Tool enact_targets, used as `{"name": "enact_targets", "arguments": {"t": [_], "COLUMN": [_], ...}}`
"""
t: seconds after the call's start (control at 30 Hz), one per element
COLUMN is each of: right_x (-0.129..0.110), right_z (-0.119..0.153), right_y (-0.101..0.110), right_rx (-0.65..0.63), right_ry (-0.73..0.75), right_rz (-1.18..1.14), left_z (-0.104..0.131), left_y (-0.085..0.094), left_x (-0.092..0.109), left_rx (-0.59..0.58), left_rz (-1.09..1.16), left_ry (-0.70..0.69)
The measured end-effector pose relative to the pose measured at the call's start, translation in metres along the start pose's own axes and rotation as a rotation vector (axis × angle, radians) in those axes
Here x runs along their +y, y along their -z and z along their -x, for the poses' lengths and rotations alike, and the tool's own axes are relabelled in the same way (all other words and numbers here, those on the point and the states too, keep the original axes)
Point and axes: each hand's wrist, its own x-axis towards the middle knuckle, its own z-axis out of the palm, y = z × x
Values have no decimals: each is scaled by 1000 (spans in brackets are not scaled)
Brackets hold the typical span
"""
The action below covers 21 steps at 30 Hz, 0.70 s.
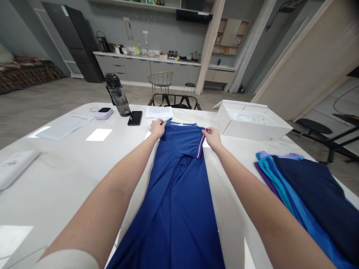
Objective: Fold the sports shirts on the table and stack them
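Observation:
A blue shirt (179,194) lies lengthwise on the white table (123,145), its collar at the far end and its lower part running toward me. One short sleeve, edged in white and red, is laid across the upper part. My left hand (157,129) pinches the shirt at its upper left corner, near the collar. On the other side, my right hand (211,138) has its fingers closed on the sleeve's upper right corner. Creases run down the shirt from below the sleeve.
Stacked folded clothes (311,186) lie at the right. An open white box (252,121) stands at the back right. A bottle (119,97), a phone (135,118), a paper sheet (159,112) and a lilac device (103,113) are along the far side.

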Motion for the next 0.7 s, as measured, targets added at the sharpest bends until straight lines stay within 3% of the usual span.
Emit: {"name": "enact_targets", "arguments": {"t": [0.1, 0.17, 0.27, 0.37, 0.47, 0.7], "right_x": [2, 2, -3, -10, -15, -12], "right_z": [3, 9, 15, 14, 9, -28], "right_y": [-13, -19, -24, -28, -37, -51], "right_rx": [-52, -67, -63, -98, -110, -32], "right_ry": [-63, -71, -98, -161, -144, -74], "right_rz": [209, 303, 381, 433, 470, 436], "left_z": [28, 44, 50, 43, 32, -1], "left_y": [-5, -5, 0, 3, -1, -24], "left_x": [1, -2, -12, -19, -18, -9], "left_rx": [104, 100, 18, -111, -186, -80], "left_rz": [-105, -153, -202, -189, -160, -151], "left_ry": [-86, -154, -29, 70, 62, -43]}}
